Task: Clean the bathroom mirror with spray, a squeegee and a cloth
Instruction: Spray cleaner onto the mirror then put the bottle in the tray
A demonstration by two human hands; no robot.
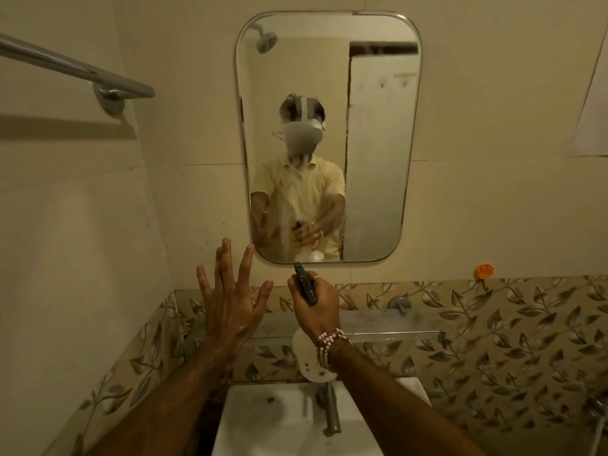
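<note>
A tall mirror [378,143] with rounded corners hangs on the tiled wall ahead. Wet streaks of spray run down its lower middle. My right hand [317,307] is wrapped around a white spray bottle [309,360], its dark nozzle head [304,283] pointing up at the mirror's bottom edge. My left hand [230,301] is raised just left of it, fingers spread wide, holding nothing, its fingertips near the mirror's lower left corner. No squeegee is visible. A white cloth [413,388] lies by the basin on the right.
A white wash basin [279,419] with a metal tap [330,411] sits below my arms. A glass shelf [388,324] runs under the mirror. A metal towel bar [75,72] juts out at the upper left. An orange hook [484,270] sticks to the wall on the right.
</note>
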